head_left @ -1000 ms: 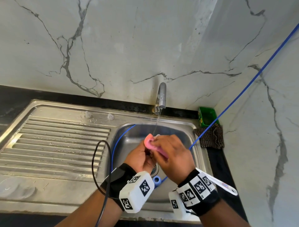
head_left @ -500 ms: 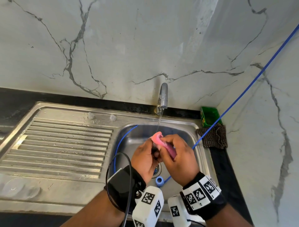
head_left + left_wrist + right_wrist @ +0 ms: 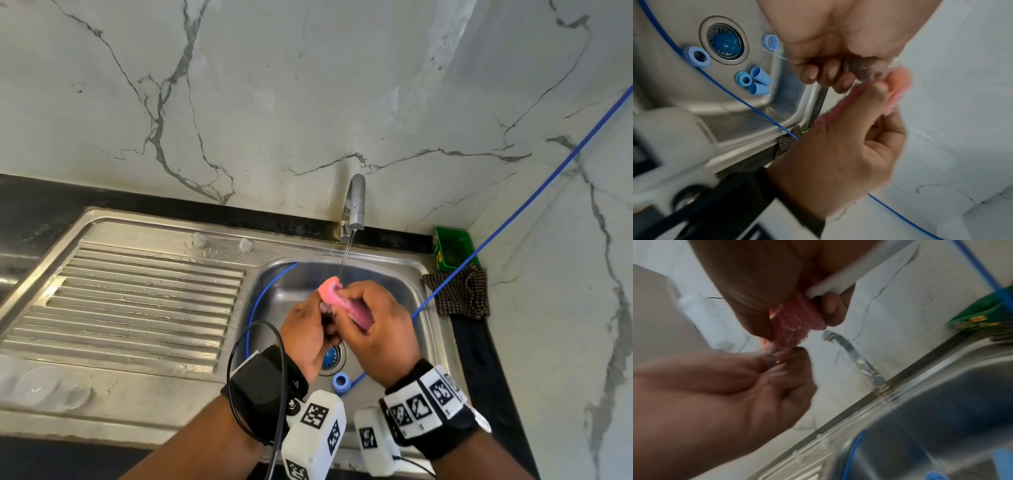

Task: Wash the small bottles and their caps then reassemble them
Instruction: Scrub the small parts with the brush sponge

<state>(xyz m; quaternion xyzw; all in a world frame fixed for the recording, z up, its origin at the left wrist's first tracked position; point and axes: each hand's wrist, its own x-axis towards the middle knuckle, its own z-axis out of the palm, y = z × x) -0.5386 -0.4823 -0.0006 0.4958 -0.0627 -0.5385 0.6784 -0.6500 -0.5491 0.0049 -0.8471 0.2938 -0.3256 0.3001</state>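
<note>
Over the steel sink [image 3: 424,308], under the tap's trickle, the left hand [image 3: 305,332] pinches a small clear bottle [image 3: 865,68]; its axis is unclear. Right hand [image 3: 380,329] clasps a pink sponge [image 3: 337,298] against it. Blue caps [image 3: 756,81] lie near the drain.

Illumination: bright, even, diffuse; source not identifiable.
Shadows: soft, faint beneath the hands [image 3: 346,329].
Glare: sheen on draining board [image 3: 137,301], strongest near 9 o'clock.
Head view: sharp centre; wide-angle bowing toward edges.
Left wrist view: caps [image 3: 756,79] crisp; motion blur from 3 to 6 o'clock.
Right wrist view: smeared throughout; tap [image 3: 855,356] soft.
</note>
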